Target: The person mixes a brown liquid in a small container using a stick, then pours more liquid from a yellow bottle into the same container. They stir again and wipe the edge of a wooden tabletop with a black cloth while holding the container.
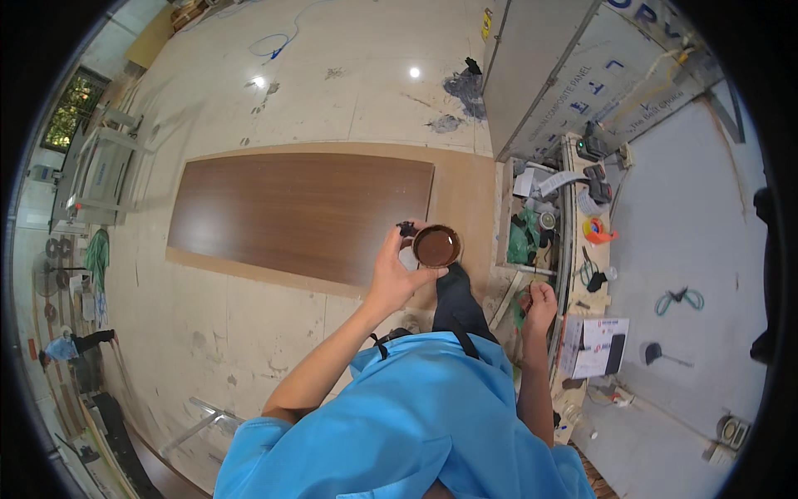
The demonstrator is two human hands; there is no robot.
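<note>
My left hand (401, 270) is closed around a small round tub (436, 246) with dark brown liquid in it, held in front of my body. A dark lump shows by the fingertips of that hand. Past the tub lies a long brown wood-grain panel (299, 208), resting on a larger, lighter brown sheet (465, 183). To the right, my right hand (540, 303) hangs beside the workbench with its fingers curled together. What it holds, if anything, I cannot make out.
Along my right runs a narrow workbench (573, 279) with a white box (592, 345), orange tape (594, 230) and black tools. Below its far part, a bin (504, 224) holds green plastic and scraps. A blue hose (278, 46) lies on the far floor.
</note>
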